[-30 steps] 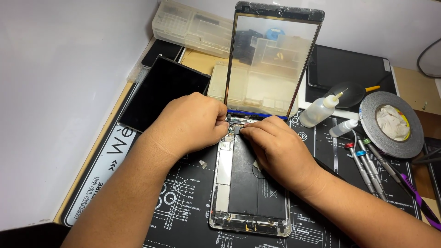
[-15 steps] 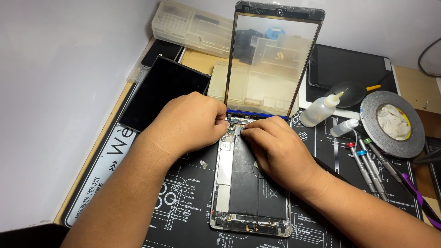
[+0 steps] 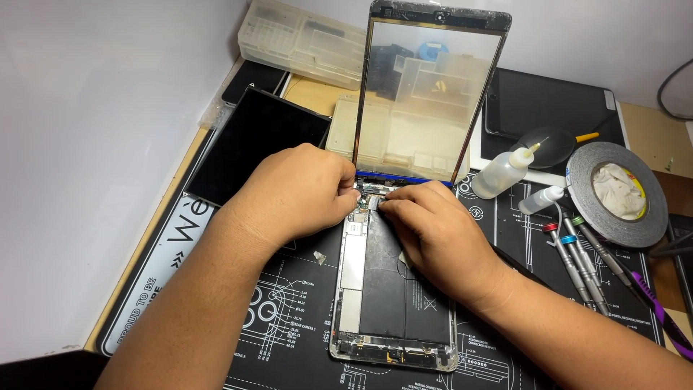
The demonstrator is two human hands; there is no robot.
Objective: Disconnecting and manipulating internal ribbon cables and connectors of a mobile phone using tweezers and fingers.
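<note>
Just below the fingertips lies the opened tablet body (image 3: 393, 289), its battery and board bare; the left hand (image 3: 296, 191) and right hand (image 3: 433, 231) meet at its top edge, fingers pressed together, pinching at a small flex connector (image 3: 372, 202); just beyond them the glass panel (image 3: 426, 94) stands upright. This looks like work on the connector; it calls for fine, light pressure.

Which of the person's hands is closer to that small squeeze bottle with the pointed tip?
Right. The right hand works just left of the squeeze bottle; the left hand lies farther away, beyond the upright glass panel.
</note>
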